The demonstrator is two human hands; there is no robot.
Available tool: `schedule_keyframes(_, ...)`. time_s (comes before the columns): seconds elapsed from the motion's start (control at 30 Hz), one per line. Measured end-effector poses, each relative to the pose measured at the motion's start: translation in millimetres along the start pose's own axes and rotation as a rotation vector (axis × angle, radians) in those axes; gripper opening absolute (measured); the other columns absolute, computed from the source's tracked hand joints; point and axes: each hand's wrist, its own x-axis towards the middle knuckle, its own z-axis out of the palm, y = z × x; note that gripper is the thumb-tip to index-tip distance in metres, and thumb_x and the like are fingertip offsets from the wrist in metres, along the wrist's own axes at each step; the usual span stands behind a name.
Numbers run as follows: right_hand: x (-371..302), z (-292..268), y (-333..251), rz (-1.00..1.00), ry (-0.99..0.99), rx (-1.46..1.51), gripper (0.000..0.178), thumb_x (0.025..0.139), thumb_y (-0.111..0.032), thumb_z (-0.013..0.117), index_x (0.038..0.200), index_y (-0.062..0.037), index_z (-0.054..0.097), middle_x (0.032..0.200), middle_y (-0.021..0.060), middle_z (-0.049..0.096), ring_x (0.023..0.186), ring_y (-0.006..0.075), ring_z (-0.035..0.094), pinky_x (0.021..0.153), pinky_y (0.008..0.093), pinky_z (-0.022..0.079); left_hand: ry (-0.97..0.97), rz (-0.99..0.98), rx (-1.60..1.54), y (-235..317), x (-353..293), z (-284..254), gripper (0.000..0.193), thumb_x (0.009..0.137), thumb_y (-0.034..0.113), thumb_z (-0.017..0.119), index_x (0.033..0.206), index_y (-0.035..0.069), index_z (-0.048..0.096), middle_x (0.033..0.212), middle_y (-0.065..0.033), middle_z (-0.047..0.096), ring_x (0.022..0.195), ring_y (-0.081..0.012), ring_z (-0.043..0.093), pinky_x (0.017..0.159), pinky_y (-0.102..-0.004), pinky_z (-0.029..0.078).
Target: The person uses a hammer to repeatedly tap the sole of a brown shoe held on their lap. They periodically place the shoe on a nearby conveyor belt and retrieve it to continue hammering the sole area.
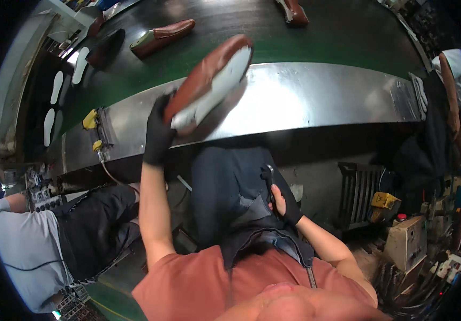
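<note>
My left hand [158, 131], in a black glove, grips one end of a brown leather shoe upper [205, 75]. It is held tilted over the near edge of the metal ledge [289, 91], its pale underside [220, 88] facing right. Down by my lap, my right hand [288, 206] wears a black glove with bare fingertips. Its fingers are closed around a dark hand tool [268, 174] with a shiny tip; the kind of tool cannot be made out. My dark trousers lie behind that hand.
Beyond the ledge runs a dark green conveyor belt [337, 48] bearing another brown shoe [163, 37] and pale insoles [80, 65]. A yellow-handled device [90, 120] sits on the ledge's left end. At left a co-worker in a light shirt [29, 246] bends close by. A control box [405, 239] stands right.
</note>
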Motion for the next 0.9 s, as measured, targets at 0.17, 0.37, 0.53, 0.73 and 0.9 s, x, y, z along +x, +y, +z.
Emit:
schedule_keyframes(0.17, -44.2, -8.6, -7.3, 0.130, 0.002, -0.017, 0.051, 0.095, -0.051, 0.036, 0.090, -0.0040, 0.057, 0.065, 0.0037, 0.055, 0.054, 0.0106, 0.054, 0.053, 0.0256, 0.045, 0.135, -0.079, -0.158, -42.1, -153.5, -35.4, 0.065, 0.066, 0.013, 0.076, 0.123, 0.001, 0.047, 0.120, -0.0126, 0.054, 0.110, -0.0235, 0.054, 0.096, -0.0368, 0.043)
schedule_keyframes(0.37, -88.1, -5.9, -62.6, 0.047, -0.168, 0.012, 0.045, 0.096, -0.046, 0.039, 0.087, -0.0051, 0.056, 0.067, 0.0032, 0.055, 0.058, 0.0116, 0.056, 0.057, 0.0251, 0.045, 0.066, 0.327, -0.068, 3.4, -173.6, 53.8, 0.029, 0.081, 0.015, 0.066, 0.106, 0.002, 0.062, 0.112, -0.0101, 0.061, 0.103, -0.0225, 0.057, 0.092, -0.0356, 0.043)
schedule_keyframes(0.53, -104.1, 10.6, -101.4, -0.177, -0.443, -0.164, 0.039, 0.099, -0.029, 0.039, 0.108, 0.0043, 0.056, 0.097, 0.0050, 0.062, 0.096, 0.0137, 0.055, 0.085, 0.0290, 0.044, -0.183, -0.066, -0.402, -20.0, -144.3, 82.2, 0.056, 0.094, 0.050, 0.039, 0.098, -0.001, 0.063, 0.104, -0.0112, 0.063, 0.098, -0.0202, 0.058, 0.090, -0.0334, 0.044)
schedule_keyframes(0.73, -49.7, 19.8, -85.5, 0.016, -0.551, 0.021, 0.046, 0.097, -0.041, 0.037, 0.127, -0.0066, 0.044, 0.117, 0.0078, 0.051, 0.101, 0.0160, 0.054, 0.088, 0.0315, 0.046, -0.160, 0.126, -0.615, 3.5, -131.7, 101.7, 0.069, 0.093, 0.057, 0.026, 0.084, 0.003, 0.068, 0.089, -0.0095, 0.067, 0.095, -0.0238, 0.059, 0.093, -0.0365, 0.041)
schedule_keyframes(0.9, -78.8, 41.9, -98.6, -0.118, -0.358, -0.334, 0.045, 0.096, -0.039, 0.035, 0.080, -0.0017, 0.054, 0.065, 0.0097, 0.055, 0.063, 0.0196, 0.058, 0.058, 0.0347, 0.045, -0.128, 0.292, -0.478, 1.8, -134.0, 103.5, 0.072, 0.088, 0.062, 0.029, 0.077, 0.003, 0.068, 0.086, -0.0090, 0.067, 0.099, -0.0253, 0.058, 0.097, -0.0405, 0.037)
